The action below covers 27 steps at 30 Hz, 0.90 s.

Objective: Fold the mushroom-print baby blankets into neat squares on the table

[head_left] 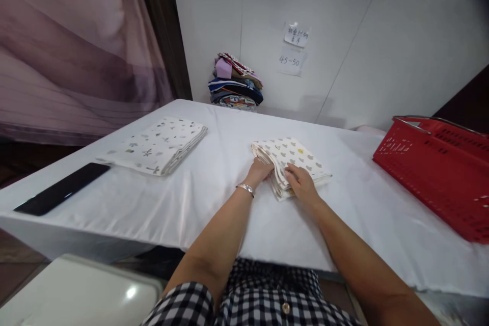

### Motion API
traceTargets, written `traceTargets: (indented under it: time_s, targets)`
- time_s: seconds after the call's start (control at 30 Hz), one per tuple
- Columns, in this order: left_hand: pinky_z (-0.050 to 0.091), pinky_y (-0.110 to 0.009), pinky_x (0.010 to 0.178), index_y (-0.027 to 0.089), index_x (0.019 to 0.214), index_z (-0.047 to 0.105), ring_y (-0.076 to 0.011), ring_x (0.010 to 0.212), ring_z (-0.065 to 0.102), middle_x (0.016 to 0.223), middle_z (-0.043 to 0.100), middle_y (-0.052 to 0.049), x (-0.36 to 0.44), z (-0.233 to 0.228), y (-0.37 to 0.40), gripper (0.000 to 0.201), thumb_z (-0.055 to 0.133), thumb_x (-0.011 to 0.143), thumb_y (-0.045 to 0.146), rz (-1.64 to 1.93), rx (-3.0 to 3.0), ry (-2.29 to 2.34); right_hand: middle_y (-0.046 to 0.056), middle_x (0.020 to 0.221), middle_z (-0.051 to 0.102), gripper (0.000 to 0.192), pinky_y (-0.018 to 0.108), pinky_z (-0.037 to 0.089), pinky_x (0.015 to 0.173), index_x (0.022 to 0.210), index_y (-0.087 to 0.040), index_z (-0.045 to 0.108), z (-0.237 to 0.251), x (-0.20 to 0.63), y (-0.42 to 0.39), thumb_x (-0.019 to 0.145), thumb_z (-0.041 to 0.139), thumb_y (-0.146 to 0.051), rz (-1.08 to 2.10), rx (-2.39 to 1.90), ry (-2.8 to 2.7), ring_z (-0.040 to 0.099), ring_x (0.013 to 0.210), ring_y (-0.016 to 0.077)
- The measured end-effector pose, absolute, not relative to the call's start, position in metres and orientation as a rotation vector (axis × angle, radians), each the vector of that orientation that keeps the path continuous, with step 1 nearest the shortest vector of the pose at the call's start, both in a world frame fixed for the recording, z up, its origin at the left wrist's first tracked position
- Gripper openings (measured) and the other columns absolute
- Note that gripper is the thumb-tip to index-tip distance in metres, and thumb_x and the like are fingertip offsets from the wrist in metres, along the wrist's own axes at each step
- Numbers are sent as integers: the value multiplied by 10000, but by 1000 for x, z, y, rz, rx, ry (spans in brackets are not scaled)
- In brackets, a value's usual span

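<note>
1. Tabletop (214, 214): covered in white cloth, running from the near edge to the wall. Open room is found in front of the hands and between the two folded cloths.
2. Red basket (439, 173): set at the right end of the tabletop, well apart from the hands.
3. Folded speckled cloth (156, 145): laid flat at the left, untouched.
4. Dark flat device (63, 188): placed near the left corner, just beside the speckled cloth.
5. Stack of coloured clothes (235, 84): piled at the far edge against the wall.
6. Folded heart-print cloth (294, 155): laid at mid-tabletop directly ahead of both hands, its long axis running from near-left to far-right, its layered edge turned toward the person.
7. Left hand (262, 170): rested on the cloth's near-left corner, grip narrow, fingers pressed to the layers; a bracelet (245, 188) is worn at the wrist.
8. Right hand (301, 181): laid on the cloth's near edge, fingers curled over the layers; both hands are equally near.
</note>
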<state>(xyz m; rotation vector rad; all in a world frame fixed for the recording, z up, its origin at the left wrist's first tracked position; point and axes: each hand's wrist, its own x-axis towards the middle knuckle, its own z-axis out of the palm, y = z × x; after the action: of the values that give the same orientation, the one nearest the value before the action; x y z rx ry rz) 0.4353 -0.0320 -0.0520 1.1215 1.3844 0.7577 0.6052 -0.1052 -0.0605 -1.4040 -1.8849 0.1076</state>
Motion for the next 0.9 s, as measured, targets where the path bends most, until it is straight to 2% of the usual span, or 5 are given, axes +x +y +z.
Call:
traceTargets:
  time_s: [0.13, 0.33, 0.47, 0.7, 0.9]
  targets:
    - [409, -227, 444, 104, 1240, 396, -135, 484, 568, 770, 666, -68, 442, -58, -45, 729, 731, 643, 354, 746, 1197, 1360, 85, 1040, 668, 339, 433, 360, 982, 1121, -195, 604, -62, 598, -113, 907, 430, -392, 10, -1370, -1936, 587, 994, 223]
    - [429, -235, 455, 125, 1256, 382, -139, 513, 578, 874, 670, -92, 447, -65, -50, 718, 703, 651, 341, 750, 1263, 1349, 104, 1200, 598, 435, 480, 279, 1046, 1242, -201, 516, -61, 596, -126, 857, 511, -404, -46, -1325, -2061, 526, 1120, 251]
    - [447, -255, 487, 144, 1274, 362, -165, 572, 603, 939, 666, -110, 447, -66, -49, 724, 686, 650, 315, 740, 1285, 1374, 117, 1219, 578, 495, 475, 310, 1020, 1290, -194, 468, -61, 595, -128, 824, 537, -346, -42, -1328, -2164, 509, 1133, 266]
    - [474, -280, 604, 158, 1269, 385, -220, 781, 640, 1054, 642, -136, 447, -73, -44, 706, 675, 643, 305, 741, 1366, 1426, 105, 1155, 616, 387, 432, 368, 970, 1215, -188, 517, -65, 592, -128, 837, 483, -262, -76, -1280, -2071, 549, 1067, 245]
    - [470, -263, 566, 153, 1271, 376, -198, 736, 636, 1062, 638, -140, 448, -69, -45, 702, 664, 644, 287, 729, 1368, 1437, 125, 1235, 576, 522, 458, 320, 1014, 1290, -186, 465, -65, 586, -131, 787, 542, -303, -90, -1343, -2094, 510, 1153, 270]
